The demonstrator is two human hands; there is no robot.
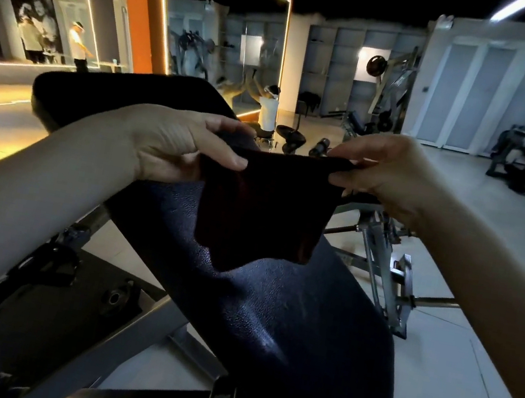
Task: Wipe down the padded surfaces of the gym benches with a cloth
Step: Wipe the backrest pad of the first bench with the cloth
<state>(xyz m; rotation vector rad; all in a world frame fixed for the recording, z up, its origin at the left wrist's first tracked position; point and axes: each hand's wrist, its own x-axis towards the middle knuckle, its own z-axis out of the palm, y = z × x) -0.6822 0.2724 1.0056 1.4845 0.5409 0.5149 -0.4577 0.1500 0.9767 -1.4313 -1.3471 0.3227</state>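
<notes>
A dark cloth (263,206) hangs stretched between my two hands above the bench. My left hand (180,143) pinches its left top corner between thumb and fingers. On the other side, my right hand (386,174) pinches the right top corner. Under the cloth lies the dark blue padded bench surface (285,324), slanting from the lower right up toward the middle. A black padded headrest (126,92) sits at the bench's far end, behind my left hand.
The bench's grey metal frame (382,260) with a bar stands on the tiled floor to the right. A black base plate (64,297) lies lower left. Weight machines (387,91) stand at the back, mirrors (222,39) on the wall, a person (269,109) reflected there.
</notes>
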